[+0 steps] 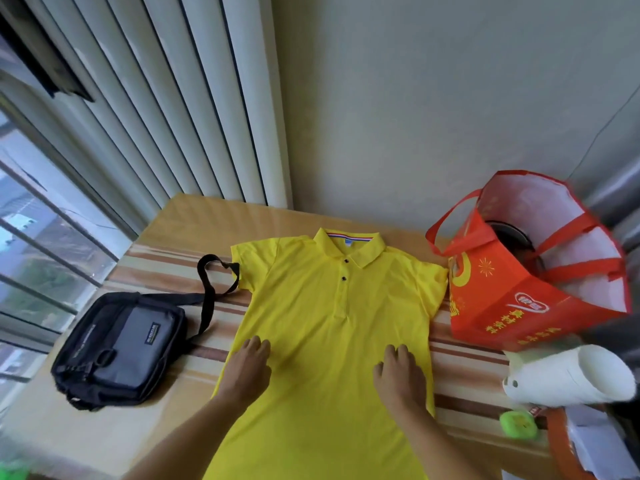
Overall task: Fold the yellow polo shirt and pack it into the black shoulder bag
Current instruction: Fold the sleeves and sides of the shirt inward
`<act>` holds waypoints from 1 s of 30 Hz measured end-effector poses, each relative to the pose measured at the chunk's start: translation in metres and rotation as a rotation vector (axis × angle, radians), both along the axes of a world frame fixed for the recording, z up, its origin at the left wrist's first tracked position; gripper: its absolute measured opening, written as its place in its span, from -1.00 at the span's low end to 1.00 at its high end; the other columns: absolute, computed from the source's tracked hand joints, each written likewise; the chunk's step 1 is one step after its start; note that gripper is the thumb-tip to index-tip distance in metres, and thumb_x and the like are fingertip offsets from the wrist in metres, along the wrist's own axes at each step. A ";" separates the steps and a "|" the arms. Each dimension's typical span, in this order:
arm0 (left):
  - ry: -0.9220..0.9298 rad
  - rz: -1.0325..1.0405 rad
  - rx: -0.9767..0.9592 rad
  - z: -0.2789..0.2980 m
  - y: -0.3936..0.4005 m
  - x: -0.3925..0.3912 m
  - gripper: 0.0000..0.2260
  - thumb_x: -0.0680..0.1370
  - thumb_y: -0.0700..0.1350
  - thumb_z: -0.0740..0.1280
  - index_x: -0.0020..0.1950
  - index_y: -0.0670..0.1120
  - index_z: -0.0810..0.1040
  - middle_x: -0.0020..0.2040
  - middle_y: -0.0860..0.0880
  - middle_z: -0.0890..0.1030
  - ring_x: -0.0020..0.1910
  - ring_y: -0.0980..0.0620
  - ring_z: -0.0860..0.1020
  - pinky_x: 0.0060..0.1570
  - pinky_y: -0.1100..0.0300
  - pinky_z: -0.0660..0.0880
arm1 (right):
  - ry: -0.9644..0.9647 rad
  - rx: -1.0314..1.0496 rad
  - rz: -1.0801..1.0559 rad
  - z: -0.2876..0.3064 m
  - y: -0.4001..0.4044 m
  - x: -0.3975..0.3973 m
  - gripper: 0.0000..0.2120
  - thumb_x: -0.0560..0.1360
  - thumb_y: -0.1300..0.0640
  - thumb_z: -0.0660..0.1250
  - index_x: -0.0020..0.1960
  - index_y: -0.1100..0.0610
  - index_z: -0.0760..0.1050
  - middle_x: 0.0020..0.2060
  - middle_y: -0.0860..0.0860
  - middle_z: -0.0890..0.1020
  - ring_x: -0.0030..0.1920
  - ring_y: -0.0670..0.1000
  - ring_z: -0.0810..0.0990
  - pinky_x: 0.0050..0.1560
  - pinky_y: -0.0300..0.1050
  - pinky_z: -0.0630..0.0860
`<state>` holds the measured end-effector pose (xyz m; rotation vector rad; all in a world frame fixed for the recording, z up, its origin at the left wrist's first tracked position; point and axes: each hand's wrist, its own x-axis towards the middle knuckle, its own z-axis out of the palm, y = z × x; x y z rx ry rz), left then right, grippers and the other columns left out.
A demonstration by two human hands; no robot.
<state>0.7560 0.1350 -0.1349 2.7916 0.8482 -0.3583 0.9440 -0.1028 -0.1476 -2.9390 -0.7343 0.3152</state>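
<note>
The left hand [248, 367] and the right hand [400, 374] both lie flat, palms down and fingers spread, on the lower body of the shirt [332, 306], gripping nothing. The left one presses near the shirt's left side seam, the right one near its right seam, with a bare stretch of yellow between them.

The shirt lies unfolded and face up across the middle of the table [194, 220], collar toward the far edge, both short sleeves spread, its hem running off the near edge out of view. Two dark buttons show on the placket.

The bag [119, 348] lies on its back near the table's left edge, well apart from the left hand; whether it is zipped I cannot tell. Its strap [207, 289] loops toward the shirt, and the end of the loop touches or slips under the left sleeve.

At the right edge a red tote [519, 299] stands open, just beside the right sleeve and crowding it. Nearer, a white roll [568, 375] lies on its side, and a small green thing [518, 425] sits below it.

Open tabletop remains between bag and shirt, along the far edge behind the collar, and in a narrow striped strip right of the shirt.
</note>
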 end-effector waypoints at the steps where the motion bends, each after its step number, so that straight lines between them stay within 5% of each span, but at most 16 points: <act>1: -0.007 0.021 -0.003 0.002 0.012 0.013 -0.79 0.32 -0.20 0.37 -0.06 -0.08 0.52 -0.12 -0.07 0.53 -0.09 -0.15 0.57 -0.26 0.01 0.54 | -0.004 0.019 0.043 0.002 0.019 0.009 -0.76 0.23 0.17 0.55 -0.23 0.17 0.52 -0.29 0.10 0.51 -0.30 0.16 0.59 -0.45 0.02 0.51; 6: -0.100 0.174 0.001 0.014 0.077 0.077 -0.74 0.43 -0.22 0.29 0.11 -0.16 0.49 0.00 -0.15 0.57 0.03 -0.20 0.56 -0.18 -0.03 0.51 | 0.084 0.162 0.247 -0.004 0.128 0.040 -0.70 0.40 0.09 0.45 0.10 0.14 0.51 0.04 0.09 0.53 0.07 0.15 0.54 -0.02 0.03 0.56; 10: -0.190 0.291 0.050 0.015 0.126 0.113 -0.76 0.45 -0.24 0.25 0.11 -0.16 0.48 -0.01 -0.15 0.58 -0.01 -0.19 0.55 -0.29 0.02 0.42 | 0.102 0.290 0.351 -0.008 0.206 0.044 -0.47 0.34 0.05 0.52 0.26 0.13 0.48 0.26 0.11 0.50 0.23 0.18 0.49 0.06 0.06 0.57; 15: -0.194 0.370 0.089 -0.002 0.184 0.143 -0.81 0.46 -0.28 0.24 0.06 -0.20 0.47 -0.04 -0.20 0.56 0.02 -0.24 0.53 -0.14 -0.07 0.46 | 0.251 0.379 0.355 -0.017 0.274 0.050 -0.23 0.51 -0.09 0.35 0.59 0.13 0.11 0.58 0.11 0.14 0.57 0.17 0.11 0.49 0.06 0.22; 21: -0.069 0.586 0.106 -0.021 0.206 0.157 -0.66 0.56 -0.27 0.10 0.32 -0.29 0.33 0.22 -0.26 0.47 0.22 -0.25 0.41 0.18 -0.03 0.39 | 0.260 0.298 0.381 -0.032 0.306 0.053 -0.04 0.46 -0.23 0.36 0.62 0.09 -0.10 0.62 0.01 -0.11 0.61 0.11 -0.20 0.54 0.18 -0.05; 24: -0.036 0.640 0.050 -0.034 0.217 0.160 -0.62 0.57 -0.12 0.21 0.31 -0.32 0.32 0.27 -0.31 0.40 0.25 -0.29 0.34 0.30 -0.05 0.27 | 0.285 0.253 0.352 -0.038 0.310 0.057 0.00 0.43 -0.28 0.37 0.62 0.08 -0.09 0.62 -0.01 -0.12 0.61 0.09 -0.20 0.56 0.14 -0.13; 30: -0.158 0.930 -0.294 -0.021 0.229 0.166 -0.64 0.49 -0.05 0.40 0.18 -0.23 0.48 0.11 -0.24 0.59 0.12 -0.25 0.56 -0.06 0.01 0.47 | 0.325 0.196 0.346 -0.036 0.314 0.059 0.03 0.44 -0.28 0.36 0.62 0.06 -0.19 0.61 -0.03 -0.22 0.59 0.07 -0.29 0.55 0.12 -0.23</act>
